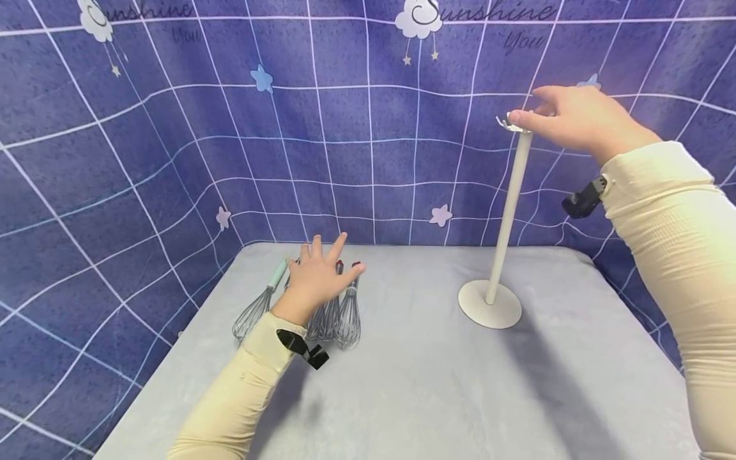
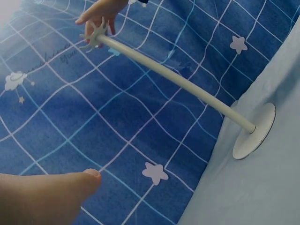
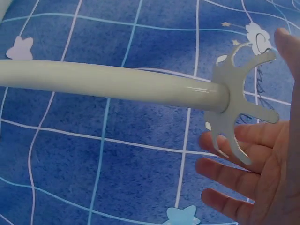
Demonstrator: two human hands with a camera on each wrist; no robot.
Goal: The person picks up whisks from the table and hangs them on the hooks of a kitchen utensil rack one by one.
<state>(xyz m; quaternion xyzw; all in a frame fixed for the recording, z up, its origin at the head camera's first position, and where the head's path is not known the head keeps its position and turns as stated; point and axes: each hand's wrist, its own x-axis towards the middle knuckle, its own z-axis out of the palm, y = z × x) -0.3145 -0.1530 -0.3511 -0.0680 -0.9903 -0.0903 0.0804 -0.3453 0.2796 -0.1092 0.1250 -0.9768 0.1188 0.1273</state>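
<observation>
My right hand (image 1: 581, 121) is at the hooked top (image 3: 229, 98) of a tall cream utensil stand (image 1: 508, 220). In the right wrist view its thumb and fingers are spread around the curved hooks, with the fingertips (image 3: 218, 166) just behind the lower ones. No utensil hangs there. My left hand (image 1: 315, 278) hovers with spread fingers over several wire whisks at the table's left, partly hiding them. One whisk has a mint green handle (image 1: 278, 273); the rightmost whisk (image 1: 349, 316) has a red-tipped handle. Only my left thumb (image 2: 56, 190) shows clearly in the left wrist view.
The stand's round base (image 1: 489, 305) sits on the right half of the grey-white table (image 1: 402, 383). A blue gridded curtain (image 1: 368, 160) with stars and clouds rises behind the table and along its left side.
</observation>
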